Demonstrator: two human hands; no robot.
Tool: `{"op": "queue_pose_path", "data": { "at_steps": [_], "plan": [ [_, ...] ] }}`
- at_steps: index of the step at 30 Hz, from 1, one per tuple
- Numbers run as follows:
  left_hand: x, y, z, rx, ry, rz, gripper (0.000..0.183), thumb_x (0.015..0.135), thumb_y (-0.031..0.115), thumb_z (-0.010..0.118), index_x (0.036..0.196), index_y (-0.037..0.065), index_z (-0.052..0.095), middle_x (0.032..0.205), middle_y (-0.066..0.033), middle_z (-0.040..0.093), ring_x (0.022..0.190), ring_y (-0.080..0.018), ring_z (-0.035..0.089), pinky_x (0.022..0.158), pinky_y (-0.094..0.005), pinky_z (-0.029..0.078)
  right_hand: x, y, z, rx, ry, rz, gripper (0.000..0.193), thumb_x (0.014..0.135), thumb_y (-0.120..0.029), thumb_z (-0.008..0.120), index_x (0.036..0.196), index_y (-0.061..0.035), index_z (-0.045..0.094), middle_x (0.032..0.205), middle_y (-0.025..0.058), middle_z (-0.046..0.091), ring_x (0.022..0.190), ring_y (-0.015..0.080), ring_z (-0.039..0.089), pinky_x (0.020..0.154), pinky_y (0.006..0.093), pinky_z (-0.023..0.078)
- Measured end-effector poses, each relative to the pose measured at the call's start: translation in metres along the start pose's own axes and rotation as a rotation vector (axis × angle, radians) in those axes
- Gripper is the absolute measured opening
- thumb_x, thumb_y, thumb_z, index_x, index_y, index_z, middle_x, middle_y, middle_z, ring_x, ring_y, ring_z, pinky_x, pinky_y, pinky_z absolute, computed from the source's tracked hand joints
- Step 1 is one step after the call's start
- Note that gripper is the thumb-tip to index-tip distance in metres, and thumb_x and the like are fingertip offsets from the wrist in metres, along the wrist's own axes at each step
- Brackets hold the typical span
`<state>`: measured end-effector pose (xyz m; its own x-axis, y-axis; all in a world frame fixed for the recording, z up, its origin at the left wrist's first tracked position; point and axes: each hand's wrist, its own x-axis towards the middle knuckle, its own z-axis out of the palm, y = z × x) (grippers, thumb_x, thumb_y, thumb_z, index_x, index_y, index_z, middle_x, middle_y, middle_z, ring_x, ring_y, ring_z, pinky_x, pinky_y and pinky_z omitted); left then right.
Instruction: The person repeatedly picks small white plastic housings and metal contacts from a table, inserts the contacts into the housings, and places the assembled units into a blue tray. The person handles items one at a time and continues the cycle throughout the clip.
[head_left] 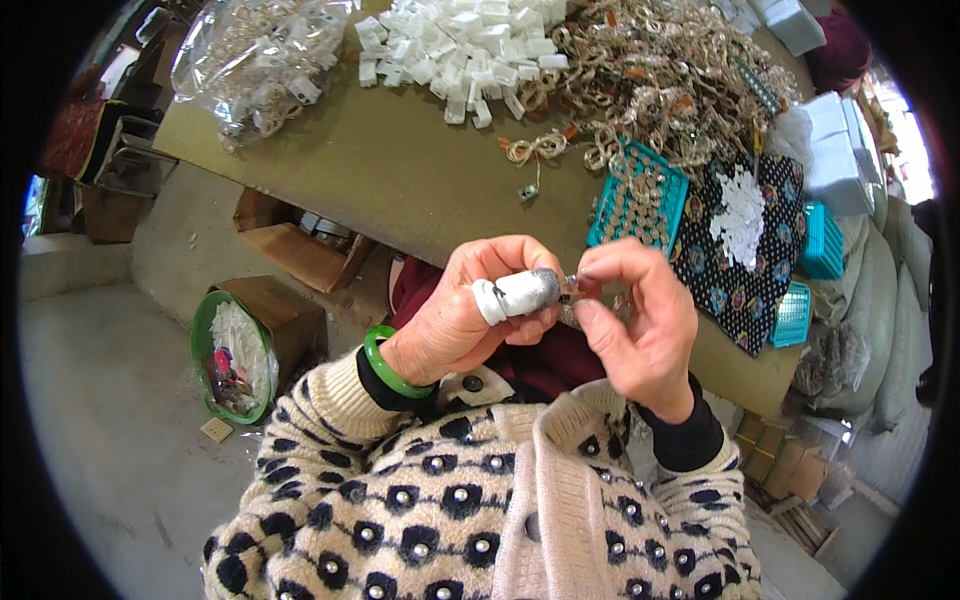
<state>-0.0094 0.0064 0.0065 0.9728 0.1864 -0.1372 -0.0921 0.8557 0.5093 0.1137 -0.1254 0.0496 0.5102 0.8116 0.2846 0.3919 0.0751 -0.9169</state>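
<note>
My left hand [445,318] is closed in front of my chest. Its thumb wears a white wrapped cover [518,294] with a grey, worn tip. Just to the right, my right hand [648,325] has its thumb and forefinger bent close together. Between the fingertips of both hands sits a small piece [568,289] with clear and dark bits, too small and covered to name. Beyond my hands lies a coiled clear cord [535,149] with a small part at its end. A teal basket [668,185] of small round parts stands to its right.
A heap of white plastic cases [470,50], a pile of coiled cords [680,75] and a clear bag [265,60] cover the far table [420,170]. White pieces [738,218] lie on patterned cloth [715,290]. A green bin [205,375] and open carton [300,255] stand left.
</note>
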Motion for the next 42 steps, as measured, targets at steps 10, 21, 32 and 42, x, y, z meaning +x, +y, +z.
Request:
{"op": "queue_pose_path", "data": {
  "at_steps": [10,21,32,42],
  "plan": [
    [0.006,0.045,-0.008,0.667,0.141,0.089,0.018,0.088,0.014,0.070,0.097,-0.001,0.066,0.080,-0.0019,0.064,0.067,-0.0070,0.057,0.058,-0.0218,0.045,0.002,0.010,0.006,0.062,-0.096,0.131,0.009,0.093,0.001,0.058,0.100,-0.0002,0.054,0.085,0.0092,0.062,0.066,0.0125,0.055,0.060,0.0230,0.045],
    [0.079,0.087,-0.068,2.097,0.724,0.568,0.015,0.079,0.014,0.067,0.088,0.003,0.065,0.094,-0.0151,0.060,0.094,-0.0356,0.057,0.080,-0.0453,0.046,0.072,0.048,0.036,0.441,0.122,0.477,0.012,0.098,-0.005,0.051,0.107,0.0009,0.053,0.116,0.0148,0.062,0.087,0.0174,0.066,0.076,0.0277,0.055],
    [0.068,0.072,-0.069,1.808,0.613,0.626,0.020,0.076,0.001,0.065,0.095,0.002,0.058,0.091,-0.0153,0.061,0.083,-0.0348,0.060,0.073,-0.0409,0.047,0.042,0.041,0.035,0.564,0.024,0.487,0.011,0.097,-0.003,0.054,0.108,-0.0004,0.054,0.096,0.0096,0.066,0.081,0.0126,0.064,0.072,0.0255,0.053],
    [0.043,0.062,-0.050,1.573,0.611,0.734,0.033,0.072,-0.005,0.064,0.104,0.004,0.067,0.082,-0.0107,0.054,0.075,-0.0268,0.057,0.068,-0.0354,0.047,0.054,0.030,0.048,0.555,0.038,0.287,0.012,0.099,-0.008,0.055,0.107,0.0001,0.055,0.104,0.0121,0.067,0.078,0.0130,0.064,0.074,0.0261,0.051]
  ]
}}
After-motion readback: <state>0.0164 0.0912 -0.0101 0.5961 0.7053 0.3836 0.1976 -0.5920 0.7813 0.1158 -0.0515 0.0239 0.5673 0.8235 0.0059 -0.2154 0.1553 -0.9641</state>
